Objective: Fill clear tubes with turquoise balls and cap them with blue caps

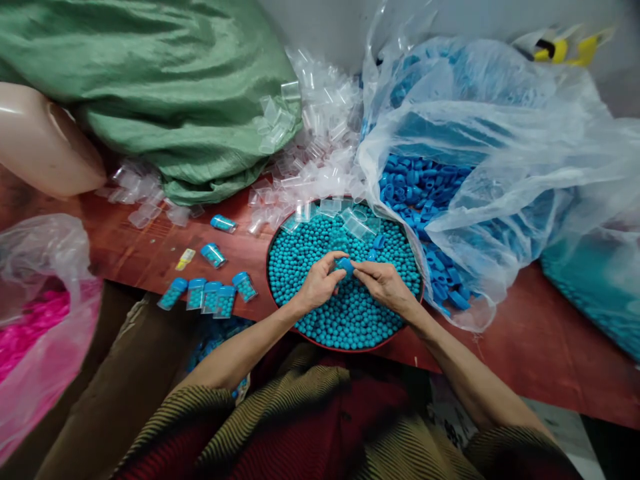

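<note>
Over a round red-rimmed tray (269, 267) full of turquoise beads (345, 327), my two hands meet at a small blue cap (345, 267). My left hand (320, 280) curls its thumb and fingers around the cap from the left. From the right, my right hand (383, 283) pinches its edge. Whether a clear container sits under the cap is hidden by my fingers. On the beads just beyond lie a loose blue cap (379, 241) and several clear empty containers (357, 223).
Bead-filled containers with blue caps (225, 301) stand and lie left of the tray on the red table (525, 333). Clear containers (320, 147) pile up behind, beside a green sack (175, 100). At right, a plastic bag (500, 167) spills blue caps (425, 180). A beige jug (45, 140) is far left.
</note>
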Action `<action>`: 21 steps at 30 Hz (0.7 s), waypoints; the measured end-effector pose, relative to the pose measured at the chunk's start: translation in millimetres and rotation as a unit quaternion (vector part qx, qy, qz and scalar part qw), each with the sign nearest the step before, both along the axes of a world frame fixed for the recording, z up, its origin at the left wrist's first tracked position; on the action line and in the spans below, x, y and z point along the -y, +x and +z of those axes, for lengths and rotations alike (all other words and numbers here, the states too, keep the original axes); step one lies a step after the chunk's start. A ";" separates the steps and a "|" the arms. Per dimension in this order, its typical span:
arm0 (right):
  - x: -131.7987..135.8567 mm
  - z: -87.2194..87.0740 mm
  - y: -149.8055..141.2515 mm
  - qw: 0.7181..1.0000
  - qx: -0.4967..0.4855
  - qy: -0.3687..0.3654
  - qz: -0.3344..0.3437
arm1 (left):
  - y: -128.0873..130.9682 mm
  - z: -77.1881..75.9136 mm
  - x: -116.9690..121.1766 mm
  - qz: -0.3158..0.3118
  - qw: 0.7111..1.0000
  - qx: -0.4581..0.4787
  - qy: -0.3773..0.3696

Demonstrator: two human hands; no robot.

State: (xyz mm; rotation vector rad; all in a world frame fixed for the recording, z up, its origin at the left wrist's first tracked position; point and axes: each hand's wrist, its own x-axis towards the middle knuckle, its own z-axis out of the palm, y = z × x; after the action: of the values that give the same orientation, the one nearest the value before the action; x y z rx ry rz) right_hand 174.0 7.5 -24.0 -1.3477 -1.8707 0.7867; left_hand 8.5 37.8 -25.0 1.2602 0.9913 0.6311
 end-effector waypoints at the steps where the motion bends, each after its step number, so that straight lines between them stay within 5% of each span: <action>1: -0.1 -0.5 2.0 1.000 -0.001 0.001 0.008 | 0.2 -1.0 0.6 0.007 1.000 0.002 0.003; 7: -5.5 0.6 20.4 0.987 -0.096 -0.115 0.052 | -8.6 -2.2 -5.6 -0.051 0.999 -0.004 -0.016; 12: -11.9 -5.4 17.7 0.960 -0.209 -0.186 -0.033 | -12.8 0.7 -3.3 -0.098 0.995 -0.017 -0.005; 17: 0.4 -0.2 -7.1 0.997 -0.009 -0.067 -0.022 | -4.2 3.9 6.6 -0.006 0.999 -0.023 0.033; 21: 12.4 4.5 -24.7 0.992 0.123 -0.021 -0.011 | -0.7 8.4 9.1 0.031 0.999 0.012 0.036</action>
State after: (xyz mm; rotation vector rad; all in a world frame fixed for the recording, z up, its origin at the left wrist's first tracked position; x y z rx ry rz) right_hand 149.3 -4.9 -19.5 -1.5472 -2.0333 0.6768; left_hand 7.8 28.7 -16.6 1.2865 0.9982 0.7347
